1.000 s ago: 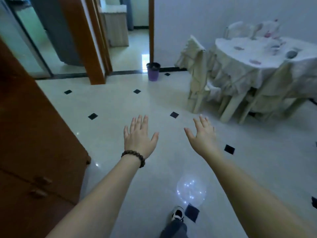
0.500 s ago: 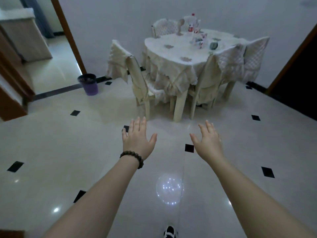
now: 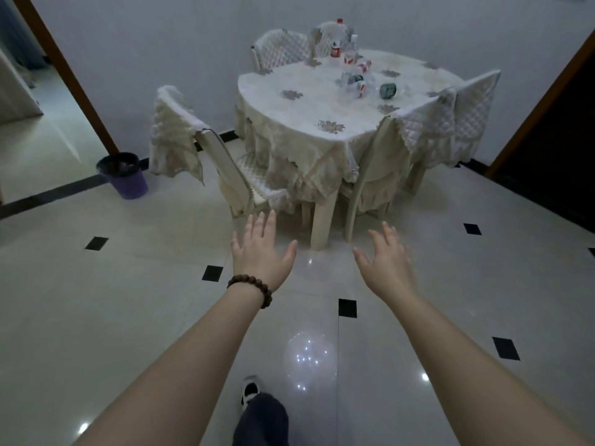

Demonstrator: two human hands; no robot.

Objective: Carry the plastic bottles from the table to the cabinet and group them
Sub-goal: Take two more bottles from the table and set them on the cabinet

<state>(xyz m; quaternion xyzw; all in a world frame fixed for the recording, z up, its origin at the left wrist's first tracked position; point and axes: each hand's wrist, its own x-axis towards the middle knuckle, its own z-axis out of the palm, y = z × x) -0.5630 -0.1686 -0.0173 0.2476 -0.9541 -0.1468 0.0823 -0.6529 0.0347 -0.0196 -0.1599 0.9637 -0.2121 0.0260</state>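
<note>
Up at twelve to one o'clock, the plastic bottles (image 3: pixel 353 69) sit clustered on the far half of the counter (image 3: pixel 309 107), which is draped in a pale lace cloth. A few of them stand upright near the back edge, one with a red cap and red label; others lie on their sides nearer the middle, and whether any holds liquid cannot be made out. A dark teal object (image 3: pixel 388 90) lies just beside the fallen ones, at their three o'clock. At nine o'clock a purple bin (image 3: pixel 125 178) with a dark liner stands on the floor by the door frame; its contents are not visible.

Both arms reach forward, palms down. The left hand (image 3: pixel 260 252) is spread flat with fingers extended, grasping nothing and touching nothing; a brown bead bracelet (image 3: pixel 252 288) circles its wrist. The right hand (image 3: pixel 386 257) is likewise released, fingers loosely splayed, empty.

Covered chairs ring the counter: one at ten o'clock (image 3: pixel 206 156) pulled out slightly, one at two o'clock (image 3: pixel 428 133), and two behind. Between the hands and the nearest counter leg lies open glossy tiled floor (image 3: pixel 128 317) with small black diamond insets. A shoe (image 3: pixel 249 389) and dark trouser leg show at six o'clock.
</note>
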